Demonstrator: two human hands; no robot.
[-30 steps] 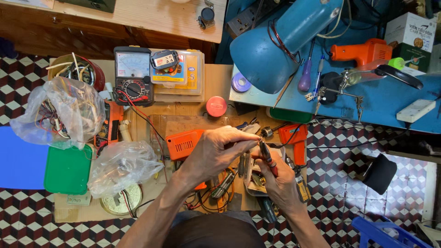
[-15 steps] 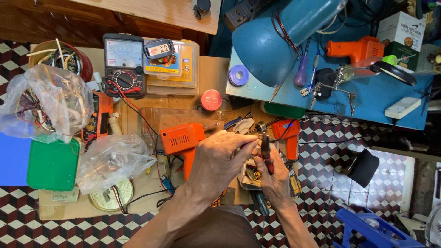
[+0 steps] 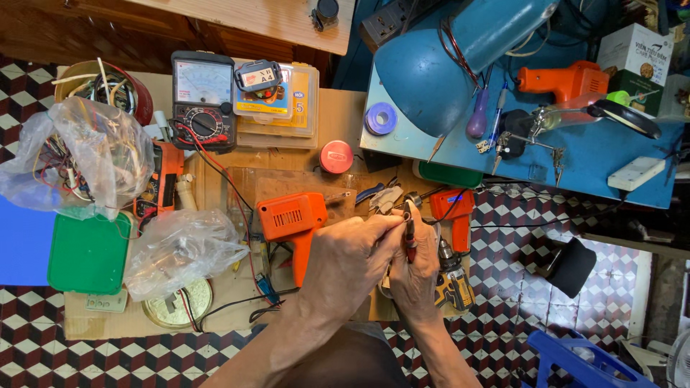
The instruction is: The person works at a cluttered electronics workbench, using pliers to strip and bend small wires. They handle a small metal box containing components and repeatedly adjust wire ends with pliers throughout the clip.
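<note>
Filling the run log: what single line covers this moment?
left hand: on small part | right hand: holds red-handled tool | orange soldering gun: beside, on bench

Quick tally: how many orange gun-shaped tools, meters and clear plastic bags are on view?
Orange gun-shaped tools: 3
Meters: 2, a black dial multimeter and an orange one
Clear plastic bags: 2
Total: 7
</note>
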